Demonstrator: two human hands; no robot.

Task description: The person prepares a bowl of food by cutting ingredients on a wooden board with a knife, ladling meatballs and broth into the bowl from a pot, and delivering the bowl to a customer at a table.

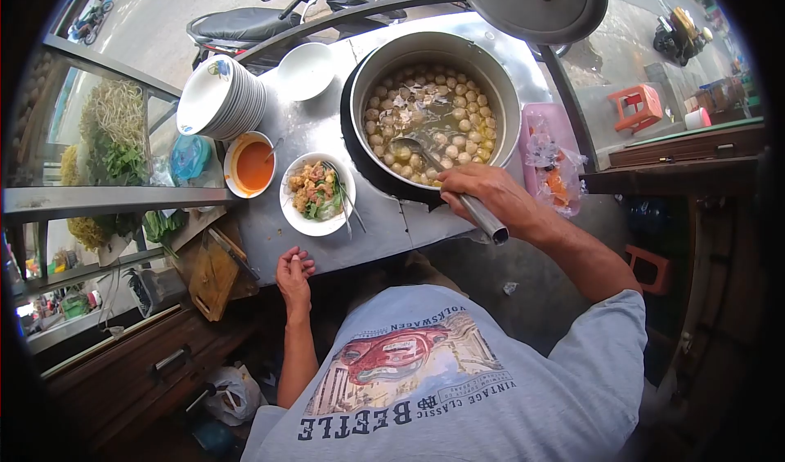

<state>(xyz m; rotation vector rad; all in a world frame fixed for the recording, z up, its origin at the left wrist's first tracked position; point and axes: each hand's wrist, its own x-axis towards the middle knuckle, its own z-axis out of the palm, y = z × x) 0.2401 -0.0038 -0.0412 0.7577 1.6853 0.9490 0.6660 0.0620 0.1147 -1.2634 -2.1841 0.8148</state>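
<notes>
My right hand (486,188) is wrapped round the handle of a metal ladle (481,217). The ladle's bowl dips into the broth of a large pot (507,78), among many floating meatballs (462,124). My left hand (294,267) hangs just off the counter's front edge, its fingers loosely curled and apart, with nothing seen in them. Closest to it is a white bowl (311,226) of noodles, greens and brownish pieces, with cutlery leaning on its right side. Left of that bowl sits a smaller bowl of orange-red sauce (254,166) with a spoon in it.
A stack of white bowls (233,102) and a single white bowl (306,71) stand at the back left. The pot lid (536,4) is beyond the pot. A pink tray (536,118) with plastic bags lies right. A wooden board (214,274) leans left, below a glass case.
</notes>
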